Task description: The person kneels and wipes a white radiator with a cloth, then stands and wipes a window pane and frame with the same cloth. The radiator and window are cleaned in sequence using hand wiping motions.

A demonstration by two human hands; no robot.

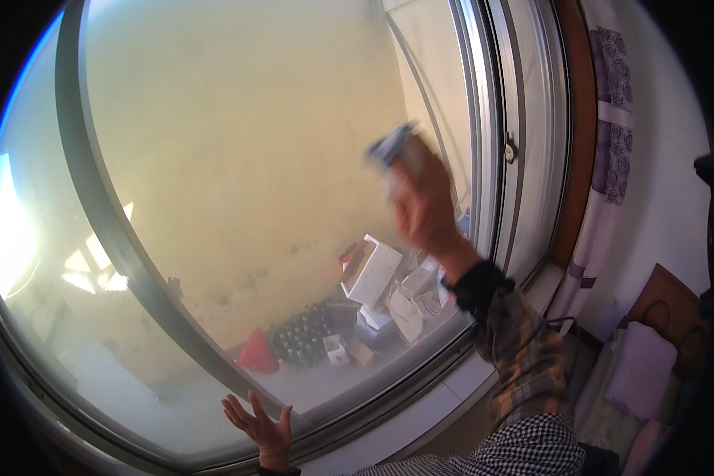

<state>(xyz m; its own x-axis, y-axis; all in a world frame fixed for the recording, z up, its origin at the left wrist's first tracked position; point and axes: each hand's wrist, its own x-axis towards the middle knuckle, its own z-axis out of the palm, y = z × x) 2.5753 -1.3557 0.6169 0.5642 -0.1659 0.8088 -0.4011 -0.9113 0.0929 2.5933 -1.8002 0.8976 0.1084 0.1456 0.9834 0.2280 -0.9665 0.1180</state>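
My right hand [428,208] is raised in front of the large window pane [238,135], its fingers closed around a blue-grey cloth [392,146]. Motion smears the cloth and fingers, and I cannot tell whether the cloth touches the glass. Low down, my left hand [263,430] has its fingers spread and nothing in it. It is close to the foot of the grey upright window bar [139,266]; whether it rests on the bar or the glass does not show. The pane looks hazy, most of all along its lower part.
Behind the glass lie a white foam box [373,271], several dark bottles [301,335], a red object [259,351] and a pale wall. A sill [420,412] runs below the window. At right are the window latch [510,148], a purple patterned curtain [611,119] and a pink pillow [641,369].
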